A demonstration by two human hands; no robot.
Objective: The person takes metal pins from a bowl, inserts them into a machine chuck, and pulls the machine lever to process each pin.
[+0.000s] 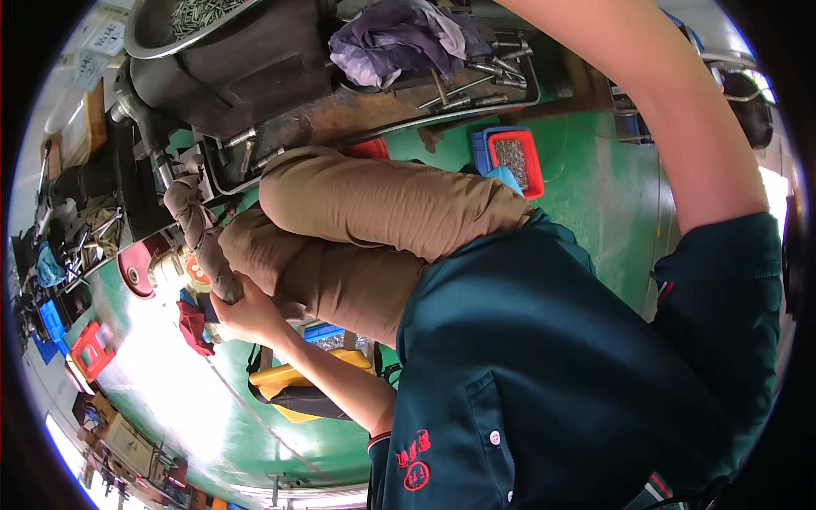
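Note:
My left hand (246,313) is closed around the lower end of a lumpy, grey-brown wrapped handle (202,234), beside my knees at the left. The handle's upper end meets a dark metal tool or bracket (144,123) by the bench; how they join I cannot make out. My right arm (688,127) reaches up past the top edge, so its hand is out of sight. Below the top edge, a metal tray (357,119) bears a crumpled purple-grey cloth (399,42) and several metal sockets and bars (501,68).
A round metal bowl of small screws or pins (200,17) stands at the upper left. On the green floor are a red bin of small metal parts (531,161) and a yellow-and-black case (314,382). A red plastic stool (91,350) stands farther left.

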